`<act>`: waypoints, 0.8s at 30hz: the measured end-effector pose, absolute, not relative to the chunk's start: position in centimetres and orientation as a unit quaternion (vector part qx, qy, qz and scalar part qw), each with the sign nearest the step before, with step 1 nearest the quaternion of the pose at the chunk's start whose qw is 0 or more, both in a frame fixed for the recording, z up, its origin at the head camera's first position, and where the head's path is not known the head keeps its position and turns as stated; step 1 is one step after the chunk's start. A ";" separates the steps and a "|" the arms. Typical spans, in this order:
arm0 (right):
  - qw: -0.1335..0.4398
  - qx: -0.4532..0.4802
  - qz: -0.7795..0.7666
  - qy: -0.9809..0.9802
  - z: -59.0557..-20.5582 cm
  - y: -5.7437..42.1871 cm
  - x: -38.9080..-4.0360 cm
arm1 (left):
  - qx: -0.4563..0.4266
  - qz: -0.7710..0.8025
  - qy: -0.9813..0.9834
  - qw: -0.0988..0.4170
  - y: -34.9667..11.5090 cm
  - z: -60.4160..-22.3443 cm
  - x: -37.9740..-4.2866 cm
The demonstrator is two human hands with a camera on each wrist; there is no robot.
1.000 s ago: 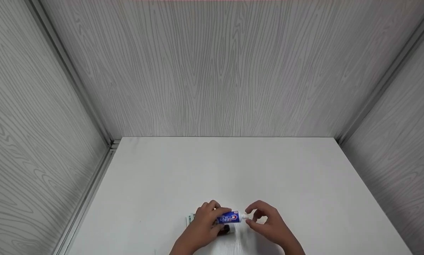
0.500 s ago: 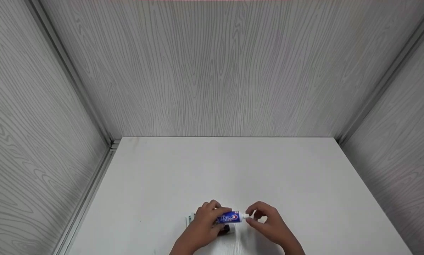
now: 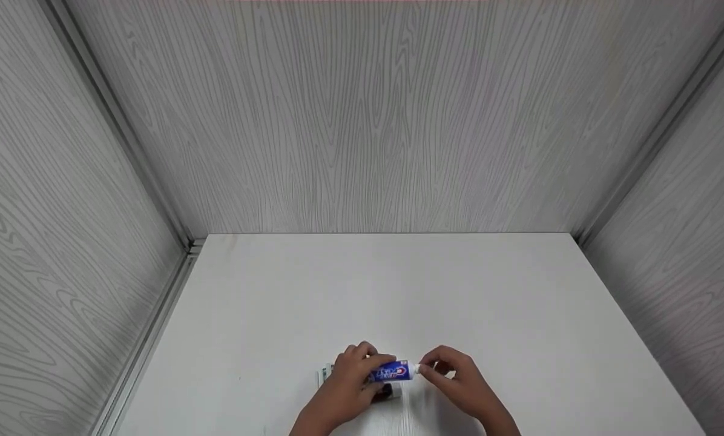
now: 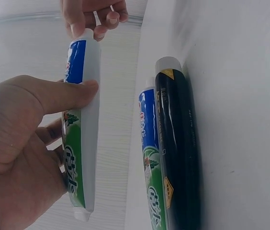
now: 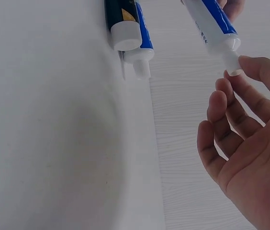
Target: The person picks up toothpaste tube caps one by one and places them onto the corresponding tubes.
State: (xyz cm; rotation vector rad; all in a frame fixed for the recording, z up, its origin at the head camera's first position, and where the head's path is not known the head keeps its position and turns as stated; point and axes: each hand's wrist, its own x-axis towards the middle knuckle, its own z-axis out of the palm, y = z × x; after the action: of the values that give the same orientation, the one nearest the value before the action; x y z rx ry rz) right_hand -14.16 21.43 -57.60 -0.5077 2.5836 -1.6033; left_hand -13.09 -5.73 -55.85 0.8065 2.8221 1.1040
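My left hand (image 3: 347, 381) grips a blue, green and white toothpaste tube (image 4: 90, 139) round its body, thumb across the front. The tube's capped end points toward my right hand (image 3: 465, 386). In the right wrist view, that hand's thumb and index finger pinch the small white cap (image 5: 231, 60), while its other fingers are loosely bent and away from the tube. Much of the tube is hidden behind my left hand in the head view.
Close by lie a dark toothpaste tube (image 4: 178, 143) with a white cap and, alongside it, a second blue-and-green toothpaste tube (image 4: 148, 139). They rest on the white table (image 3: 386, 290), near its front edge. Grey wood-grain panels (image 3: 362, 121) enclose the back and sides.
My right thumb and index finger have come together on the cap, after standing slightly apart around it. The left hand and the tube it holds have stayed in place.
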 end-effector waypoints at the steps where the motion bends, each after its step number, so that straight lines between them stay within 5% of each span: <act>1: 0.030 -0.164 -0.520 0.837 -57.6 21.4 -14.1 | 0.259 0.354 0.899 0.003 -5.7 -55.9 -13.1; 24: 0.039 -0.137 -0.503 0.853 -57.5 21.5 -14.1 | 0.257 0.359 0.897 0.012 -5.7 -56.1 -13.1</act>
State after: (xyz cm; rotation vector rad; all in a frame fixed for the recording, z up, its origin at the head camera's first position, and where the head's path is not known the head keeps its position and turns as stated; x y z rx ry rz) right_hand -14.10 21.54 -57.53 -0.4186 2.6143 -1.5406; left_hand -13.08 -5.67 -56.07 0.8007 2.7981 1.1181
